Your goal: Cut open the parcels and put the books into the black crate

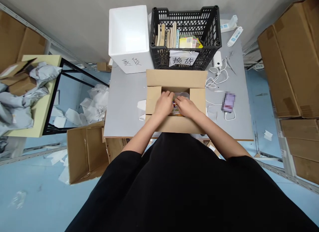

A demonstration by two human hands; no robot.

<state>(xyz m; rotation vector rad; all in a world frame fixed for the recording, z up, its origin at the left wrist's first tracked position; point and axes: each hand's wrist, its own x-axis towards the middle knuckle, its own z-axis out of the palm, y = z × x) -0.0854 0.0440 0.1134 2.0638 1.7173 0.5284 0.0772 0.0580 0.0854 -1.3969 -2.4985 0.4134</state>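
An open cardboard box [176, 79] sits at the front of the grey table, its flaps folded outward. Both hands reach down into it. My left hand [164, 103] is on the left side of the opening, fingers curled and pointing inward. Close beside it, my right hand [184, 106] has its fingers bent in the same way. Between them shows a small colourful printed item [175, 109], mostly covered by the fingers. Something clear and rounded, like plastic [184, 94], lies behind the right hand. What the fingertips grip is hidden.
Behind the box stand a white foam bin [129, 32] and a black plastic crate [185, 12] of books. Right lie a phone [228, 102], white cables [216, 79] and tweezers [230, 65]. A side table [47, 102] holds grey parcels; an open carton [84, 152] stands below left.
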